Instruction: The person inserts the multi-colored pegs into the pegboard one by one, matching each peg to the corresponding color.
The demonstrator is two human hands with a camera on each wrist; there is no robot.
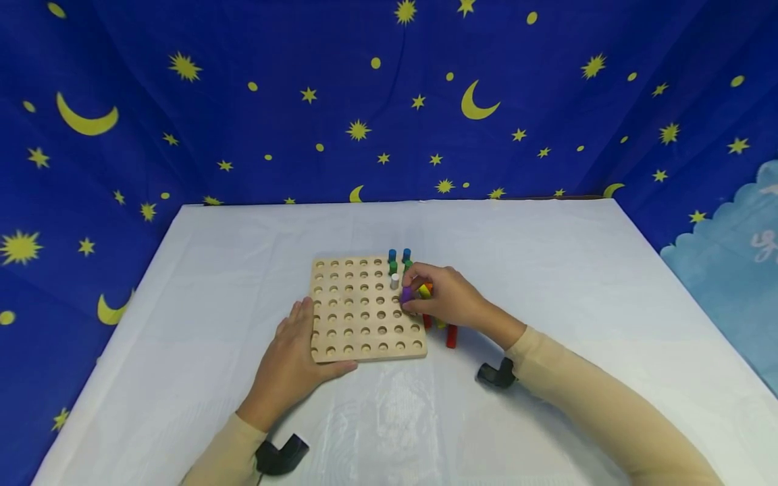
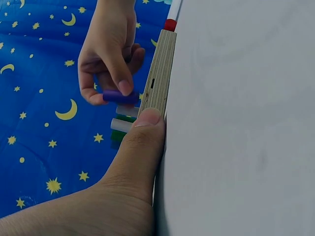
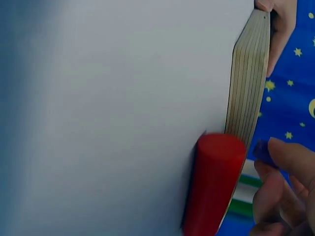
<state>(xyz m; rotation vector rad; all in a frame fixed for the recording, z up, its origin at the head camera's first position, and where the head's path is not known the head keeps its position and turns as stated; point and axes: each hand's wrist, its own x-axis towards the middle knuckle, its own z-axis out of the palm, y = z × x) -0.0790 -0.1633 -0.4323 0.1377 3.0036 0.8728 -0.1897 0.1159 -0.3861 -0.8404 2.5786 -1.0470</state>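
A wooden pegboard [image 1: 357, 310] with rows of round holes lies on the table. At its near left corner my left hand [image 1: 290, 351] rests, fingers along the left side and thumb [image 2: 140, 135] against the front edge. My right hand [image 1: 446, 295] pinches a purple peg [image 1: 406, 294] between thumb and fingers, over the board's right columns. In the left wrist view that purple peg [image 2: 118, 96] is held close above the board. Blue pegs [image 1: 392, 255], green pegs [image 1: 393, 268] and a white peg [image 1: 394, 281] stand in the far right holes. The right hand hides some neighbouring holes.
Loose pegs lie right of the board, partly under the right hand: a red peg [image 1: 452, 336], a yellow peg [image 1: 425, 291] and others. A white cloth [image 1: 547, 256] covers the table. Behind hangs a blue curtain [image 1: 340, 88] with stars and moons.
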